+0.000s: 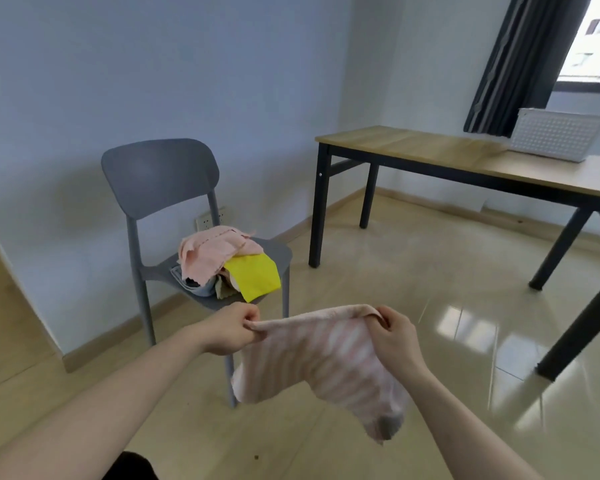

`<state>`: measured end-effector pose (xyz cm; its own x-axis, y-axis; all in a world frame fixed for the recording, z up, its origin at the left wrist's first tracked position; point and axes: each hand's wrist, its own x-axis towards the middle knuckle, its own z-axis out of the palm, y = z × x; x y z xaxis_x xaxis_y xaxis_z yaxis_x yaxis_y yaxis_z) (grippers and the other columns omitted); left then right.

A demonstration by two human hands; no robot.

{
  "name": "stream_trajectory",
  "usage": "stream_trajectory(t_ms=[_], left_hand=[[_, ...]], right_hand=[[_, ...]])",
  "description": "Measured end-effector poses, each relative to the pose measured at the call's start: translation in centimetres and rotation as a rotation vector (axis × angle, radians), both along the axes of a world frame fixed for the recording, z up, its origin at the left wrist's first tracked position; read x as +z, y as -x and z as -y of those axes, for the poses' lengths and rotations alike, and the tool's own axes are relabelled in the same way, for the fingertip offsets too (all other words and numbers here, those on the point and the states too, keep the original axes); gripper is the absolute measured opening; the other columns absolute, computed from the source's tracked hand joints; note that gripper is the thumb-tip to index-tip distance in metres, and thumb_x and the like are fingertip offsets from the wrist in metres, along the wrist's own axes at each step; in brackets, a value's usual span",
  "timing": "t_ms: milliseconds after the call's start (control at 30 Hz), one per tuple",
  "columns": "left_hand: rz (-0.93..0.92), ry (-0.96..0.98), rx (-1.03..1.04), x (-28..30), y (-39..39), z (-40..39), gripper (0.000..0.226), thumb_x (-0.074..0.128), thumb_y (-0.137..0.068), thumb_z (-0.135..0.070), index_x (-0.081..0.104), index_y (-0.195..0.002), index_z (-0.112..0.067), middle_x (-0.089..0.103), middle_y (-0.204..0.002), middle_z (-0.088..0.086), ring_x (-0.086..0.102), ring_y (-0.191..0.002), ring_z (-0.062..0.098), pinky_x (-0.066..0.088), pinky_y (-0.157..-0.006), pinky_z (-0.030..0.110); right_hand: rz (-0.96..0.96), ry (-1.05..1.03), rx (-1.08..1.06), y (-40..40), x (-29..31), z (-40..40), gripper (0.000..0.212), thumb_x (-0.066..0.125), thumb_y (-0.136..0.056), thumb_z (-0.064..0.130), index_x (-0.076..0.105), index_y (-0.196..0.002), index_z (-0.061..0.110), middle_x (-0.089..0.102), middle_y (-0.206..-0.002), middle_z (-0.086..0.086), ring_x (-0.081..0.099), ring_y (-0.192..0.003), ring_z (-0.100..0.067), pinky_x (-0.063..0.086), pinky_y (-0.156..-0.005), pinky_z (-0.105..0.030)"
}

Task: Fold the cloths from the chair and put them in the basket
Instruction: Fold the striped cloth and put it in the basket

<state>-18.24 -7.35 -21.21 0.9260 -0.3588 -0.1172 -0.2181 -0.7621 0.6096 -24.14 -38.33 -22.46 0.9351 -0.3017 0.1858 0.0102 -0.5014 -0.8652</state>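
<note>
Left hand [234,329] and right hand [394,336] pinching pink striped towel [321,358] by top corners, spread for folding; grey plastic chair [160,174] with cloth heap [222,261] at eleven o'clock, white perforated basket [561,135] on wooden table [430,147] at two o'clock.

One chair [160,188], one table [465,150], one basket [561,136], two hands, one held striped cloth [323,358], pile of cloths [222,261] (count unclear, at least three).
</note>
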Motion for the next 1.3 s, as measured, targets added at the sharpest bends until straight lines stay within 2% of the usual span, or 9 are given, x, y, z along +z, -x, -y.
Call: stream_trajectory(t_ms=[233, 400, 500, 633, 767, 933, 1100, 1200, 1300], left_hand=[[0.115, 0.246, 0.06, -3.9, 0.2, 1.1, 0.02, 0.056, -0.077, -0.02, 0.065, -0.088, -0.033, 0.07, -0.085, -0.013, 0.065, -0.084, 0.015, 0.054, -0.078, 0.036], [0.152, 0.341, -0.038, -3.5, 1.6, 4.2, 0.014, 0.066, -0.087, -0.023, 0.076, -0.091, -0.033, 0.073, -0.086, -0.024, 0.067, -0.085, -0.003, 0.052, -0.079, 0.023], [0.163, 0.334, -0.015, -3.8, 1.9, 5.6, 0.003, 0.08, -0.084, -0.033, 0.079, -0.084, -0.031, 0.068, -0.072, -0.025, 0.061, -0.069, -0.006, 0.048, -0.069, 0.018], [0.141, 0.307, 0.009, -3.6, 1.9, 6.1, 0.015, 0.088, -0.075, -0.041, 0.078, -0.077, -0.029, 0.069, -0.07, -0.007, 0.053, -0.059, -0.002, 0.042, -0.06, 0.019], [0.107, 0.318, 0.077, -3.8, 1.6, 5.0, 0.018, 0.089, -0.074, -0.042, 0.078, -0.072, -0.028, 0.068, -0.064, -0.009, 0.052, -0.054, -0.003, 0.041, -0.057, 0.02], [0.024, 0.408, 0.107, -3.7, 0.9, 4.0, 0.02, 0.088, -0.076, -0.044, 0.083, -0.077, -0.025, 0.07, -0.066, -0.011, 0.054, -0.061, 0.001, 0.041, -0.061, 0.017], [-0.059, 0.458, -0.006, -3.7, 0.9, 5.1, 0.016, 0.083, -0.083, -0.043, 0.084, -0.091, -0.029, 0.08, -0.088, -0.003, 0.073, -0.088, 0.016, 0.056, -0.083, 0.04], [-0.056, 0.469, -0.073, -3.3, 1.1, 5.8, 0.017, 0.081, -0.084, -0.045, 0.084, -0.093, -0.032, 0.08, -0.089, -0.003, 0.061, -0.074, 0.002, 0.049, -0.072, 0.029], [0.033, 0.36, -0.099, -3.3, 1.1, 6.3, 0.02, 0.081, -0.084, -0.045, 0.084, -0.092, -0.027, 0.066, -0.063, -0.023, 0.047, -0.055, -0.004, 0.035, -0.057, 0.014]], right_hand=[[-0.338, 0.166, 0.013, -1.2, -3.7, 2.5, 0.009, 0.057, -0.093, 0.019, 0.066, -0.093, 0.019, 0.07, -0.09, 0.002, 0.064, -0.086, -0.02, 0.046, -0.066, -0.029], [-0.371, 0.022, 0.387, 0.8, -3.1, -1.7, 0.044, 0.079, -0.079, 0.019, 0.064, -0.118, 0.033, 0.067, -0.118, 0.017, 0.062, -0.114, -0.001, 0.052, -0.093, -0.025], [-0.366, -0.046, 0.487, 1.6, -3.2, -4.3, 0.063, 0.089, -0.069, 0.038, 0.062, -0.126, 0.039, 0.071, -0.115, 0.017, 0.068, -0.104, 0.001, 0.057, -0.085, -0.024], [-0.264, 0.047, 0.381, 1.3, -4.4, -5.8, 0.032, 0.085, -0.074, 0.047, 0.075, -0.102, 0.038, 0.076, -0.089, 0.011, 0.072, -0.077, -0.004, 0.055, -0.063, -0.022], [-0.161, 0.198, 0.316, 0.5, -4.7, -5.7, 0.006, 0.075, -0.085, 0.035, 0.079, -0.084, 0.031, 0.074, -0.077, 0.015, 0.069, -0.07, -0.001, 0.049, -0.065, -0.019], [-0.233, 0.158, 0.358, 0.8, -4.9, -6.2, 0.029, 0.084, -0.072, 0.044, 0.075, -0.098, 0.035, 0.074, -0.093, 0.019, 0.07, -0.076, 0.002, 0.057, -0.072, -0.022], [-0.171, 0.14, 0.253, 0.5, -4.9, -6.7, 0.034, 0.077, -0.073, 0.062, 0.071, -0.097, 0.037, 0.071, -0.094, 0.021, 0.07, -0.075, -0.002, 0.059, -0.072, -0.031], [-0.134, 0.22, 0.2, 0.0, -4.6, -5.7, 0.03, 0.076, -0.079, 0.056, 0.065, -0.105, 0.044, 0.067, -0.098, 0.021, 0.068, -0.075, -0.001, 0.057, -0.07, -0.029], [-0.127, 0.288, 0.235, -0.7, -4.6, -4.3, 0.004, 0.072, -0.087, 0.035, 0.076, -0.089, 0.033, 0.069, -0.081, 0.014, 0.064, -0.066, -0.003, 0.053, -0.065, -0.029]])
